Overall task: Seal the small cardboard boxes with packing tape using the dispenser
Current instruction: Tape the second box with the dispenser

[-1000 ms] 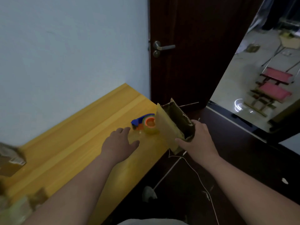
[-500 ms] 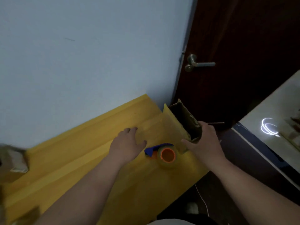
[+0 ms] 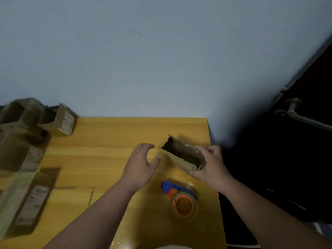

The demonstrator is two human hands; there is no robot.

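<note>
The right hand (image 3: 212, 168) has carried the open box (image 3: 183, 155) in from the doorway side, where it hung off the edge a second ago, and now holds it over the counter (image 3: 107, 159), near the right edge. Fingers wrap the far wall, the thumb is on the near corner, and the dark open mouth faces up and a little toward us. Whether the box has touched down, I can't tell.

The left hand (image 3: 142, 166) hangs just left of the box with fingers spread and loose, gripping nothing, apparently ready to take the other side.

The dispenser (image 3: 181, 198), blue with an orange core, lies on the counter just below the box, nearer us than both hands and untouched. The view has swung left too, so a stack of boxes (image 3: 32, 126) now shows at the far left, with more lying along the near left edge (image 3: 28, 200).

What this means: the box is in the work area at last, with the tape close by. The flaps are not yet folded shut, so closing probably comes before any taping.
</note>
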